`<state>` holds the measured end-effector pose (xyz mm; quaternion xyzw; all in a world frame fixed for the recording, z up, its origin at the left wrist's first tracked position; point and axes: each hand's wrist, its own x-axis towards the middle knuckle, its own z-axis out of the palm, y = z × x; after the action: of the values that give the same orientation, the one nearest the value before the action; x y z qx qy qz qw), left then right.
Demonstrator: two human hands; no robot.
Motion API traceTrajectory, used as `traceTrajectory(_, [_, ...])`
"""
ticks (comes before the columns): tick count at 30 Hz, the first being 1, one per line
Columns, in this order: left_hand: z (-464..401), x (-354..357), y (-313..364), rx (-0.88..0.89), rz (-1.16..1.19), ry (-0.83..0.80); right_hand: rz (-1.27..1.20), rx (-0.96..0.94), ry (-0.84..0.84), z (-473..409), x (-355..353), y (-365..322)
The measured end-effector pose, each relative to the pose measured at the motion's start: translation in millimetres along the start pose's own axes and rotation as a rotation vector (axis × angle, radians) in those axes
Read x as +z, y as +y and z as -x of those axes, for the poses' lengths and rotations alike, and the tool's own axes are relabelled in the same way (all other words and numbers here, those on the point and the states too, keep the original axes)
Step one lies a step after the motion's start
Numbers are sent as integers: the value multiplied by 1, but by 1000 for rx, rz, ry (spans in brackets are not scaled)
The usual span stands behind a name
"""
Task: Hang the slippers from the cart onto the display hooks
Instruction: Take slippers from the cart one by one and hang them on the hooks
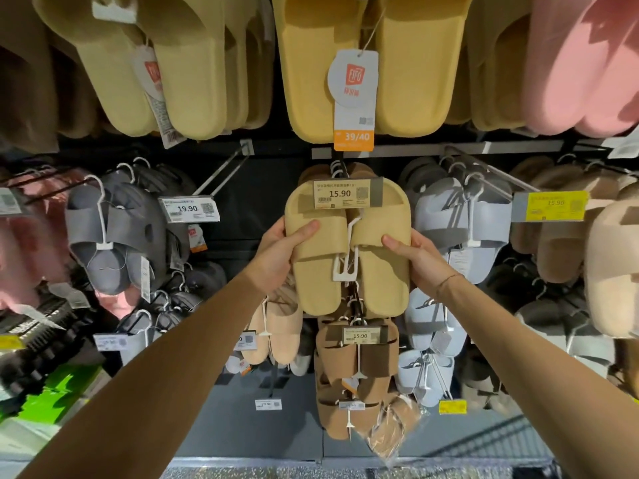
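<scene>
A pair of tan yellow slippers (318,271) on a white plastic hanger (347,257) is held up in front of the display wall. My left hand (280,250) grips the left slipper's side and strap. My right hand (415,257) grips the right slipper's outer edge. The pair's top sits just behind the 15.90 price tag (345,193) at the end of a display hook (337,169). Whether the hanger's hook is on the display hook I cannot tell; the tag hides it. More tan slippers hang behind on that hook.
Grey slippers (114,233) hang left by a 19.90 tag (188,209), pale blue ones (460,219) right, brown ones (356,368) below. Large yellow slippers (311,81) with a 39/40 label (353,138) hang above. A wire cart edge (501,440) shows bottom right.
</scene>
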<state>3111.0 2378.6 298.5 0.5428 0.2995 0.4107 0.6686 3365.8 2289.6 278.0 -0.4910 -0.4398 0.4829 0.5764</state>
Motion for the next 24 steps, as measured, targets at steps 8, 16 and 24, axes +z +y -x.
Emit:
traceTrajectory(8, [-11, 12, -2, -12, -18, 168, 39, 74, 74, -16, -2, -2])
traceTrajectory(16, [-60, -3, -27, -17, -72, 336, 48, 76, 155, -63, -3, 21])
traceTrajectory(24, [-96, -14, -64, 71, -251, 486, 103, -96, 242, -99, -4, 48])
